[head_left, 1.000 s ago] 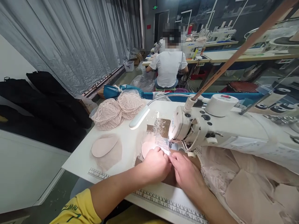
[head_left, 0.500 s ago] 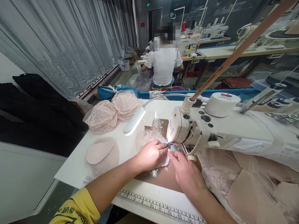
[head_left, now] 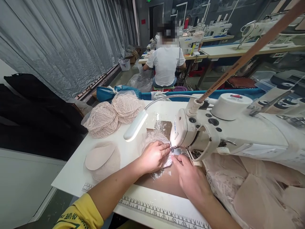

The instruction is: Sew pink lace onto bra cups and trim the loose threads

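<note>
A pale pink lace bra cup (head_left: 156,137) lies under the head of a white sewing machine (head_left: 182,127), on the brown bed plate (head_left: 158,186). My left hand (head_left: 154,156) curls over the cup from the left, its fingertips pressing the fabric close beside the needle area. From the right, my right hand (head_left: 190,175) pinches the cup's edge with thumb and forefinger just in front of the presser foot. The stitching point itself is mostly hidden by the fingers and the machine head.
Stacked lace cups (head_left: 102,119) sit at the table's back left, with a smooth beige cup piece (head_left: 100,157) nearer. A lamp (head_left: 135,125) on a bendable neck hangs over the table. Beige lace pieces (head_left: 252,184) pile up at right. A co-worker (head_left: 165,65) sits ahead.
The view has shifted slightly. The lace cup has moved a little under my hands, its near edge now showing less below my left hand. Both hands keep nearly the same places.
</note>
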The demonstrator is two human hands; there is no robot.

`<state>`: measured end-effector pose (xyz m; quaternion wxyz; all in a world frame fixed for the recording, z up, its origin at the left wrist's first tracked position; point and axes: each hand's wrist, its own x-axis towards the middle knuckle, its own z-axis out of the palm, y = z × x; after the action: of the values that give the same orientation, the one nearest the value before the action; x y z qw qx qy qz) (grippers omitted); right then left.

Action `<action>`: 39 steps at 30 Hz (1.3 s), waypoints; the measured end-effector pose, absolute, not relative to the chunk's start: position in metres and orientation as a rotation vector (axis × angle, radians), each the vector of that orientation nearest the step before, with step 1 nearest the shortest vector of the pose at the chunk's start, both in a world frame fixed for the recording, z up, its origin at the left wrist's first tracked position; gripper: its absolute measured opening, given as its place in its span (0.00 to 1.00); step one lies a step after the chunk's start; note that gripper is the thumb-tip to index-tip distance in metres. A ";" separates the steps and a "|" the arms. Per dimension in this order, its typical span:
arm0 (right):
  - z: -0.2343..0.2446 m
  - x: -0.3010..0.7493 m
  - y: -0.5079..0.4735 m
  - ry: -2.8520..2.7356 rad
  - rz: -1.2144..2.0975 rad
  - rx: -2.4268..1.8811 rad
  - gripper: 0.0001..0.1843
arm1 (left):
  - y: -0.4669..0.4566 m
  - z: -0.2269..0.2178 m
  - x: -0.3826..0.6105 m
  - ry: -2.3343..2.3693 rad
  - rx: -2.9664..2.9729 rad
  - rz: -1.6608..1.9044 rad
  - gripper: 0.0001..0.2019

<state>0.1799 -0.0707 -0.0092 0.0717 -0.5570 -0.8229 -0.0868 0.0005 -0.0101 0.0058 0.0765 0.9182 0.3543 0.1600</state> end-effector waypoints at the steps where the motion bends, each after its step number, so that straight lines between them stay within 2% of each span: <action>1: -0.009 0.180 -0.071 -2.470 -0.254 -1.677 0.28 | -0.011 0.005 0.000 1.090 2.745 0.478 0.17; 13: -0.017 0.185 -0.074 -2.381 -0.143 -1.585 0.25 | -0.017 0.010 -0.007 1.422 2.527 0.398 0.21; 16: -0.020 0.189 -0.075 -2.295 -0.075 -1.487 0.22 | -0.020 0.019 -0.019 1.235 2.399 0.302 0.19; 19: -0.020 0.192 -0.076 -2.241 0.047 -1.409 0.20 | -0.034 0.027 -0.032 0.800 2.355 0.229 0.16; 22: -0.015 0.193 -0.078 -2.223 0.150 -1.393 0.19 | -0.054 0.033 -0.039 0.676 2.341 0.445 0.16; 24: -0.012 0.194 -0.079 -2.232 0.195 -1.392 0.18 | -0.063 0.033 -0.040 0.856 2.316 0.634 0.16; 26: -0.010 0.195 -0.079 -2.244 0.219 -1.387 0.18 | -0.066 0.031 -0.037 1.020 2.333 0.660 0.15; 29: -0.010 0.195 -0.079 -2.262 0.175 -1.382 0.19 | -0.061 0.024 -0.028 1.007 2.490 0.494 0.16; 33: -0.014 0.194 -0.078 -2.405 -0.076 -1.439 0.21 | -0.052 0.020 -0.014 0.869 2.618 0.389 0.17; 39: -0.021 0.191 -0.078 -2.409 -0.210 -1.523 0.22 | -0.047 0.024 -0.005 1.026 2.688 0.299 0.22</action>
<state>0.1911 -0.0777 -0.0211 0.1415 -0.5275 -0.8345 -0.0728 -0.0054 -0.0472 0.0236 0.1242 0.9220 0.3521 0.1025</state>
